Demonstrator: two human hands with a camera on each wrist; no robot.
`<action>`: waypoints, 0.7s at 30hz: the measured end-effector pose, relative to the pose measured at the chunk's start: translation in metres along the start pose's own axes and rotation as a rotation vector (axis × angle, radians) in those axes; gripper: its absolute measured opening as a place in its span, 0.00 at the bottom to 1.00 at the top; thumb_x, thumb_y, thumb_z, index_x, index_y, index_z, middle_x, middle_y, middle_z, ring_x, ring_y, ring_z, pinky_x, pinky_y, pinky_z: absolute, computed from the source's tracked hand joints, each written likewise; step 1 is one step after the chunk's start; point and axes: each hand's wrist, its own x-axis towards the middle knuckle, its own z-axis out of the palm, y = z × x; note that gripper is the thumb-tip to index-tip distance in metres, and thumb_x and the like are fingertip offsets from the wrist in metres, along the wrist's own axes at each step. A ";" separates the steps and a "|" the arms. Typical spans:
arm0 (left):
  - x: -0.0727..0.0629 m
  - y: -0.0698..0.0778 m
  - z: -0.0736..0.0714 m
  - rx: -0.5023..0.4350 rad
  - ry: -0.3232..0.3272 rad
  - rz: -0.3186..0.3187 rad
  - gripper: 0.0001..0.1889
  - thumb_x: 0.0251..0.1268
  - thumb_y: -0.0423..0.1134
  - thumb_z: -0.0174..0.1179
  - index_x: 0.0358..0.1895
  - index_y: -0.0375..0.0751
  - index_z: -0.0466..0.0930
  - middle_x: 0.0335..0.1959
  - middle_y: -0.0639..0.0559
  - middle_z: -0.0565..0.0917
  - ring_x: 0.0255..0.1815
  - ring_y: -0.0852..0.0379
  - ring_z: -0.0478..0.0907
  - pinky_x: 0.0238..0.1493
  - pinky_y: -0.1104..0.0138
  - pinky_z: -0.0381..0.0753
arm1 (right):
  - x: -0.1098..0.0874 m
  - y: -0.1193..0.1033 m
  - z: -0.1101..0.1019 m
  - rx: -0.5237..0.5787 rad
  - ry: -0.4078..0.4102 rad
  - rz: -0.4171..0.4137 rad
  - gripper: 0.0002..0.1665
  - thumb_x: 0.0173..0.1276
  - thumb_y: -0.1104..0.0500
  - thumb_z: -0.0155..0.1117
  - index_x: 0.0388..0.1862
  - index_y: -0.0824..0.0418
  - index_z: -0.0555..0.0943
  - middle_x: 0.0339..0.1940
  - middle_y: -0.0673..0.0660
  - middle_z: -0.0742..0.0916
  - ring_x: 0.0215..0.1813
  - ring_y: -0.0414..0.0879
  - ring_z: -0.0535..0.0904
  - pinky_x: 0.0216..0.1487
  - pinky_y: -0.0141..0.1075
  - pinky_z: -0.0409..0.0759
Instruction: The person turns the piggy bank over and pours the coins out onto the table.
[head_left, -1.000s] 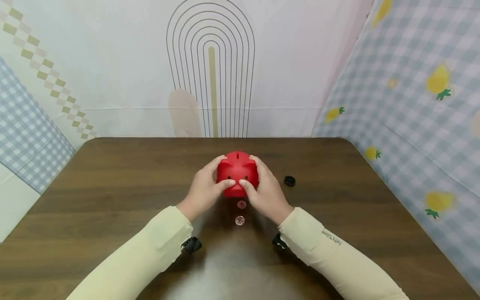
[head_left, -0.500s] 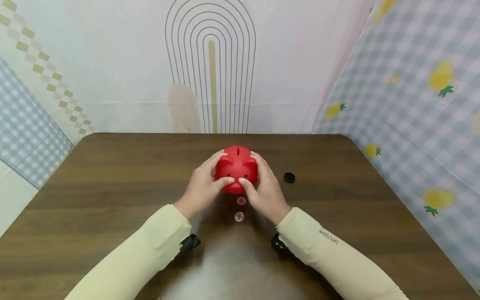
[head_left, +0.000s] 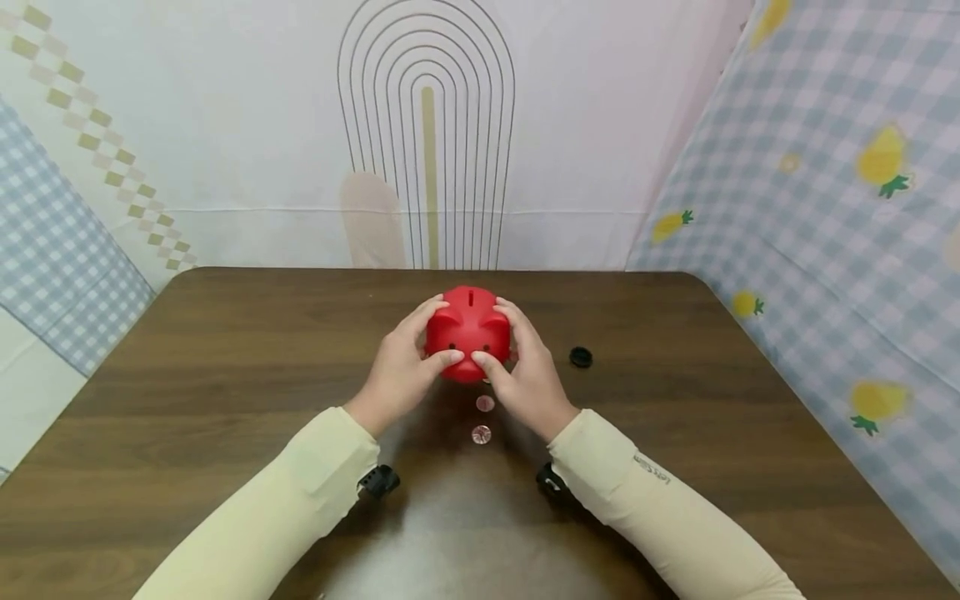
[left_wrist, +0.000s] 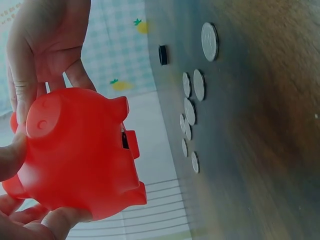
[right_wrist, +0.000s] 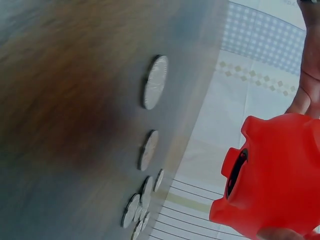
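A red piggy bank (head_left: 468,327) is held up off the table between both hands, its slot on top and snout toward me. My left hand (head_left: 401,367) grips its left side, thumb by the snout. On the other side, my right hand (head_left: 534,375) holds it the same way. An uncovered dark hole (right_wrist: 237,172) shows in its underside between the stubby feet. Several silver coins lie on the table below, among them a near coin (head_left: 482,434) and another coin (head_left: 485,403). The bank hides most of the others in the head view.
A round black plug (head_left: 581,357) lies on the brown wooden table (head_left: 247,375), right of the piggy bank. Behind stands a white patterned cloth (head_left: 262,125). Checked cloth (head_left: 795,217) with yellow fruit hangs at the right edge.
The piggy bank and both hands have shifted slightly left in the head view. A sliver of a coin now shows below the bank near the right thumb. The grip looks the same.
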 end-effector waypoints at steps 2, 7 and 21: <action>0.000 -0.002 -0.002 -0.011 0.003 0.007 0.34 0.55 0.27 0.68 0.67 0.38 0.68 0.70 0.45 0.67 0.64 0.44 0.71 0.54 0.54 0.79 | 0.002 0.000 0.001 0.020 0.000 0.004 0.37 0.61 0.68 0.68 0.68 0.63 0.64 0.71 0.56 0.68 0.62 0.54 0.73 0.54 0.48 0.80; -0.001 -0.005 -0.008 -0.039 0.011 0.015 0.34 0.55 0.26 0.68 0.67 0.38 0.67 0.71 0.45 0.66 0.63 0.43 0.71 0.54 0.52 0.79 | 0.006 -0.002 0.007 0.042 0.006 0.023 0.36 0.61 0.68 0.69 0.66 0.62 0.65 0.71 0.55 0.68 0.62 0.54 0.72 0.52 0.51 0.81; -0.007 -0.019 -0.028 -0.045 -0.003 -0.023 0.35 0.56 0.28 0.67 0.69 0.38 0.65 0.71 0.44 0.65 0.64 0.41 0.71 0.55 0.52 0.78 | 0.014 -0.006 0.028 0.091 -0.009 0.041 0.35 0.58 0.70 0.70 0.63 0.65 0.67 0.70 0.58 0.69 0.61 0.56 0.72 0.51 0.49 0.82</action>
